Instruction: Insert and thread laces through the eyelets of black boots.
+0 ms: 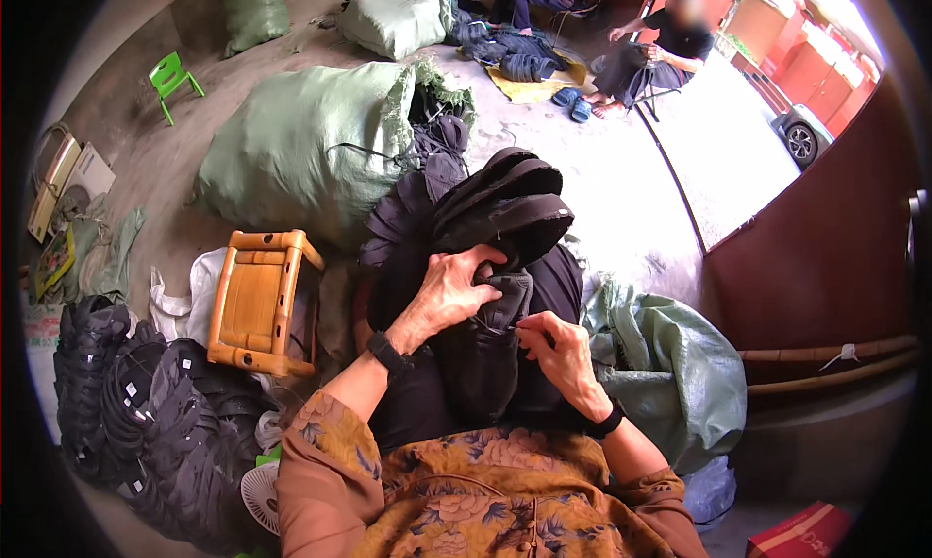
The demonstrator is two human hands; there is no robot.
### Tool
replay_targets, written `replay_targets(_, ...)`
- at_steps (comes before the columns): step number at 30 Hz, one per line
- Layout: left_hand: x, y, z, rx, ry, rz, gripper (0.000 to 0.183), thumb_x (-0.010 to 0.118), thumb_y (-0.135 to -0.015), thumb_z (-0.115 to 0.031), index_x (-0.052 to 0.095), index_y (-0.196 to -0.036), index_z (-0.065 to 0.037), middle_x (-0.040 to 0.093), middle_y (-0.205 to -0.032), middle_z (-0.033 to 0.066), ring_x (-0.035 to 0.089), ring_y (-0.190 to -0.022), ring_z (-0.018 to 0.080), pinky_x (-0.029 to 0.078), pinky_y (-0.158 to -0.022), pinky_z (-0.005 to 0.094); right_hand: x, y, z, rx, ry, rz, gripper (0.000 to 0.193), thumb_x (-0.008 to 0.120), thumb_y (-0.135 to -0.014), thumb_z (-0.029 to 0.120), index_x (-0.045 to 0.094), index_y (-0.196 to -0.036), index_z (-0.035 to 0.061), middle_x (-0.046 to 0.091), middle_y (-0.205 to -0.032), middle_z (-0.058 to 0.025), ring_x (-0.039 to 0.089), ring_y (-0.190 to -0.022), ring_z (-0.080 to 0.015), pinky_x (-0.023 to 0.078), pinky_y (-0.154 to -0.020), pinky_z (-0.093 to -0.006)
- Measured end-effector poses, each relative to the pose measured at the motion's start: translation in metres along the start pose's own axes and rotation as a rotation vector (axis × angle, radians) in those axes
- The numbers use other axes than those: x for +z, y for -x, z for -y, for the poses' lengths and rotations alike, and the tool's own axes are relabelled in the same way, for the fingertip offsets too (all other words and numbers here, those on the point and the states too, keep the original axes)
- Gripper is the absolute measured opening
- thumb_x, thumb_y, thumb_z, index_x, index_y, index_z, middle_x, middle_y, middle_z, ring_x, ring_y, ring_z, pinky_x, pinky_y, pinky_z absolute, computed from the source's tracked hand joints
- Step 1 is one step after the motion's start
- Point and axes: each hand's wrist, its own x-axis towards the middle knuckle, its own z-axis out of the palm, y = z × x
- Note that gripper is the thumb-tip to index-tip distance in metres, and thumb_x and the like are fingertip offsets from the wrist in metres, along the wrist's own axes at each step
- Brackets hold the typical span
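Observation:
A black shoe upper (485, 364) lies across my lap, its grey tongue (509, 301) turned up toward my hands. Its upper part is gripped by my left hand (449, 291), thumb and fingers closed on the fabric. At the right edge of the same piece, my right hand (561, 356) is pinched closed; whatever sits between those fingertips is too small to make out. Just beyond my hands, several more black shoe uppers (500, 203) are stacked over my knees. Dark wristbands circle both wrists.
A stuffed pale green sack (301, 145) spills black pieces ahead. To the left stand a bamboo stool (257, 304) and a heap of black shoe uppers (146, 403). A crumpled green sack (670, 373) lies right. Another person (670, 48) sits far right, near blue slippers (573, 103).

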Motion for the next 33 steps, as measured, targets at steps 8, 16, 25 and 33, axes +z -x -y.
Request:
replay_targets(8,-0.002,-0.017,0.011,0.107,-0.367,0.136,0.045,0.074,-0.075,-0.031,0.067,-0.114,-0.01,0.07,-0.1,0.0156,0.067,-0.098,0.0341,0.05,-0.089,0.0383,0.011,-0.002,-0.002,-0.195,0.249,-0.114,0.009,0.071,-0.086,0.012,0.066,-0.09,0.0059,0.068,-0.075,-0.0122,0.068,-0.063,-0.0271,0.052,-0.056,-0.0339)
replay_targets(16,-0.01,-0.014,0.024,-0.137,0.533,0.299,0.04,0.075,-0.081,-0.018,0.066,-0.112,0.006,0.07,-0.102,0.0116,0.065,-0.095,0.0159,0.05,-0.086,0.0308,0.024,-0.003,0.002,-0.231,0.368,-0.155,0.007,0.068,-0.087,0.012,0.063,-0.088,0.0073,0.067,-0.076,-0.0129,0.067,-0.065,-0.0328,0.052,-0.056,-0.039)
replay_targets(25,-0.012,-0.013,0.008,0.02,-0.307,0.262,0.043,0.066,-0.087,-0.039,0.067,-0.114,-0.006,0.07,-0.099,0.0194,0.067,-0.098,0.0329,0.05,-0.088,0.042,0.018,-0.026,-0.003,0.252,-0.384,0.235,0.014,0.062,-0.097,0.014,0.063,-0.091,0.0014,0.063,-0.069,-0.0013,0.057,-0.056,-0.0073,0.046,-0.052,-0.021)
replay_targets(33,-0.009,-0.015,0.008,-0.05,-0.157,0.233,0.045,0.063,-0.084,-0.046,0.07,-0.104,-0.006,0.068,-0.1,0.0225,0.063,-0.101,0.0418,0.05,-0.087,0.0465,0.025,-0.026,0.007,0.305,-0.301,0.13,0.018,0.071,-0.09,0.015,0.063,-0.087,-0.0006,0.065,-0.067,-0.006,0.062,-0.056,-0.0095,0.051,-0.05,-0.0229)
